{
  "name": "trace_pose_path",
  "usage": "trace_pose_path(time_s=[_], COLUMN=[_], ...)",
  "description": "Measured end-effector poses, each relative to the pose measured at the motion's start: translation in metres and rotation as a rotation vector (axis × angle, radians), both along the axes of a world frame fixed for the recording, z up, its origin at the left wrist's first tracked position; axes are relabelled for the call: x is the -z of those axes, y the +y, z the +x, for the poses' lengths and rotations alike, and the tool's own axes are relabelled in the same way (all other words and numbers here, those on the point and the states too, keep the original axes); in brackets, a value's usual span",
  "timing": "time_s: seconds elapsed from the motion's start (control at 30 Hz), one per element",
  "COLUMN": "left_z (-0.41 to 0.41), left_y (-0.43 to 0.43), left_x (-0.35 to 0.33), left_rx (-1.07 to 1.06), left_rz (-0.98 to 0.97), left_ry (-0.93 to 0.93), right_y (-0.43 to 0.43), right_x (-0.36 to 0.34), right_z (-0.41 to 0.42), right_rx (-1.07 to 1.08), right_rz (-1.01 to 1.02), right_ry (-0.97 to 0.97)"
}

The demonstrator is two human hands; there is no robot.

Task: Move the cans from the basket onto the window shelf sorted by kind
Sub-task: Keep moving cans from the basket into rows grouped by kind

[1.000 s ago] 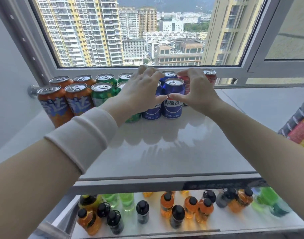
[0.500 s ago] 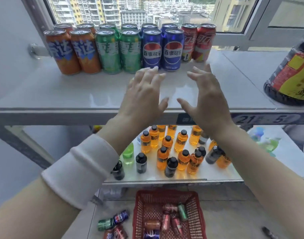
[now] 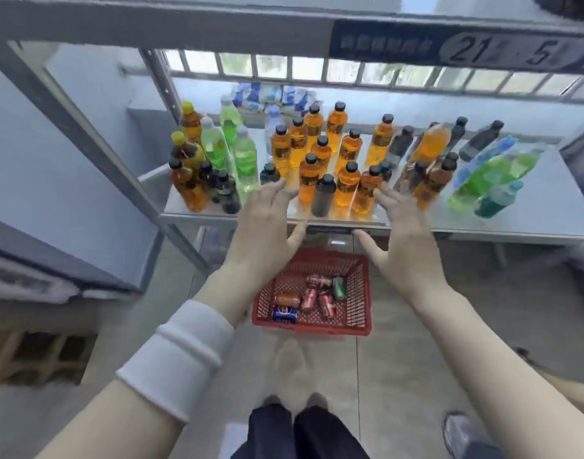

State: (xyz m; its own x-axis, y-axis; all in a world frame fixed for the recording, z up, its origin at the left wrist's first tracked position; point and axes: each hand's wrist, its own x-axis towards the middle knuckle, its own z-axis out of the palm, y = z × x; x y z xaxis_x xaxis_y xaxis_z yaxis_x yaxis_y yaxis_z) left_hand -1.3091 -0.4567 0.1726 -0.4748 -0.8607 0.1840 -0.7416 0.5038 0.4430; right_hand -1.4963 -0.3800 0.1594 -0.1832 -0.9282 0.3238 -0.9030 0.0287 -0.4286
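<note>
Head view: left hand and right hand spread wide, empty.

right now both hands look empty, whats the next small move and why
Probably lower both hands into the red basket and grasp cans. The left hand and right hand are open and empty above it, and several cans, such as the blue can, lie inside.

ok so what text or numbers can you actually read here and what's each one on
"21" and "5": dark label strip on the front edge of the upper shelf; the mark between them is unclear.
Smaller lettering at the left of that strip: too blurred to read.
Blue can in the red basket: a round logo, lettering unreadable.
Other cans and the bottle labels: too small or blurred.
</note>
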Motion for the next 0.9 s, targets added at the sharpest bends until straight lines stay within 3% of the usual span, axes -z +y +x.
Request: trace_pose_path(time_s=[0.43, 0.67, 0.9], left_z=[0.029, 0.008, -0.043], left_y=[0.086, 0.097, 0.077], left_x=[0.117, 0.187, 0.314], left_rx=[-0.043, -0.07, -0.062], left_rz=[0.349, 0.586, 0.789], left_ry=[-0.012, -0.151, -0.232], right_y=[0.087, 0.085, 0.053], right_x=[0.113, 0.174, 0.298], right_z=[0.051, 0.008, -0.042], right_rx=[0.146, 0.204, 0.235], right_rz=[0.336, 0.579, 0.837], right_ry=[-0.248, -0.358, -0.453])
